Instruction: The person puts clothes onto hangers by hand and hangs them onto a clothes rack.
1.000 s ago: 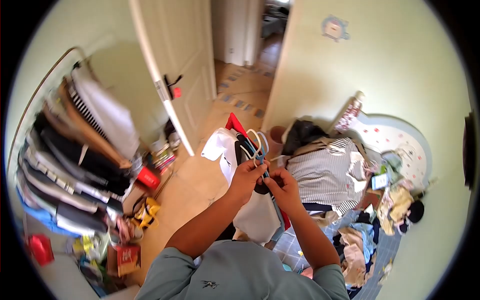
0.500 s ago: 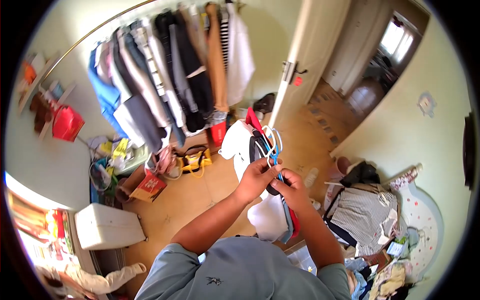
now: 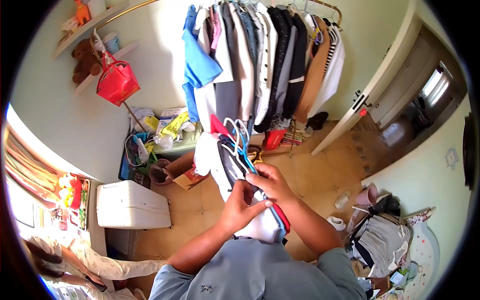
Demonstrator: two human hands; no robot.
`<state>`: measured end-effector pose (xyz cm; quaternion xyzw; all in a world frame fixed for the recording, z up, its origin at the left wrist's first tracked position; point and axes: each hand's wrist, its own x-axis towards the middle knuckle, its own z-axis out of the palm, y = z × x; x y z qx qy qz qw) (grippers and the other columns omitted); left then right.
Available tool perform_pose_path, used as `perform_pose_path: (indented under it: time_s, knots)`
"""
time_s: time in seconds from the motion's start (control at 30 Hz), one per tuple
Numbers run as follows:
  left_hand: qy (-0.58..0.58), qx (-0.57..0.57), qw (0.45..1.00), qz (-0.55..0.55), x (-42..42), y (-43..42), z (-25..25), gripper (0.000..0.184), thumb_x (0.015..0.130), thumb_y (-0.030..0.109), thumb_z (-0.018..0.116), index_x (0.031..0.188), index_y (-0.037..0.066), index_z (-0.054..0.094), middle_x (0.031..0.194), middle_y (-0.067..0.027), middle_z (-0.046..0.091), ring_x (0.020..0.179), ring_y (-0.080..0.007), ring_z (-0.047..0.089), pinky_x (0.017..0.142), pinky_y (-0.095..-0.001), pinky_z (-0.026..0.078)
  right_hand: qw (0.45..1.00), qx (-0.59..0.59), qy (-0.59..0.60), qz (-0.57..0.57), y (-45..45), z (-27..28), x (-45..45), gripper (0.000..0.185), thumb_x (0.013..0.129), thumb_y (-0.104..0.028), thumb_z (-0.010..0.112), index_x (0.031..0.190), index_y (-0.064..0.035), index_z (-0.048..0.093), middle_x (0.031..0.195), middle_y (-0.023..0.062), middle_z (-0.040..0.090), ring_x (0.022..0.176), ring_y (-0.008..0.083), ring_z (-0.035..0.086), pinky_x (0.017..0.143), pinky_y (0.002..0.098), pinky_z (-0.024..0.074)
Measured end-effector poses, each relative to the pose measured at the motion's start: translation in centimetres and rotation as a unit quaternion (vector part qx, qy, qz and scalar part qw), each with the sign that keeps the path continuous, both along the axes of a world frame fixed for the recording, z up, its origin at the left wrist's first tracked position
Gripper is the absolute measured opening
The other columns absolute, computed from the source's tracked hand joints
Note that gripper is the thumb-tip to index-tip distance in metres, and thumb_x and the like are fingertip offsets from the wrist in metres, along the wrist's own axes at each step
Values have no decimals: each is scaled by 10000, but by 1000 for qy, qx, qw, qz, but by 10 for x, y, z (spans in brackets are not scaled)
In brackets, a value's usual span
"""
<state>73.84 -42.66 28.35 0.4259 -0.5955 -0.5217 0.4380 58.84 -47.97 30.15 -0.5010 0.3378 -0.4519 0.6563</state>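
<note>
A bundle of clothes on hangers [image 3: 212, 160] hangs before my chest, with white, black, grey and red fabric showing. White and blue hangers [image 3: 244, 139] stick out of its top, hooks upward. My right hand [image 3: 273, 185] is closed around the bundle just below the hooks, with its fingers over the hangers. Lower and to the left, my left hand [image 3: 242, 207] has bent fingers against the dark garment, its thumb stretched toward the right hand. What lies inside its fingers is partly hidden.
Ahead, a rail [image 3: 132, 15] carries many hung clothes. A white suitcase [image 3: 132, 205] stands at left, with a cardboard box [image 3: 187, 175] beyond it. A seated person [image 3: 95, 260] holds a phone at lower left. A clothes pile [image 3: 382, 237] lies right, and a door [image 3: 370, 85] stands ajar.
The view has swung left, bringing the seated person and more of the rail into sight. My right hand has moved up the bundle toward the hooks; my left hand is now lower.
</note>
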Motion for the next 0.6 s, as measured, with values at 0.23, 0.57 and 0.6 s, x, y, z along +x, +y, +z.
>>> perform_pose_path:
  time_s: [0.23, 0.57, 0.6]
  knots:
    - [-90, -140, 975, 145, 82, -69, 20, 693, 686, 277, 916, 1102, 30, 420, 943, -41, 509, 829, -123, 466, 732, -286, 428, 996, -52, -61, 30, -92, 24, 110, 110, 939, -136, 641, 876, -47, 640, 795, -61, 577, 733, 21, 492, 667, 209, 404]
    - [-31, -158, 971, 177, 170, -213, 79, 576, 713, 187, 888, 1071, 25, 466, 912, -32, 512, 832, -126, 472, 749, -282, 423, 983, -117, -123, 65, -247, 69, 211, 262, 1011, -246, 567, 976, -9, 672, 918, -1, 627, 878, 65, 538, 833, 230, 423]
    - [-16, -158, 971, 178, 176, -224, 85, 565, 721, 190, 882, 1071, 26, 470, 929, -36, 530, 850, -127, 491, 762, -284, 429, 982, -93, -150, 67, -256, 73, 221, 272, 1017, -253, 555, 989, -8, 669, 935, 12, 633, 896, 77, 545, 864, 245, 427]
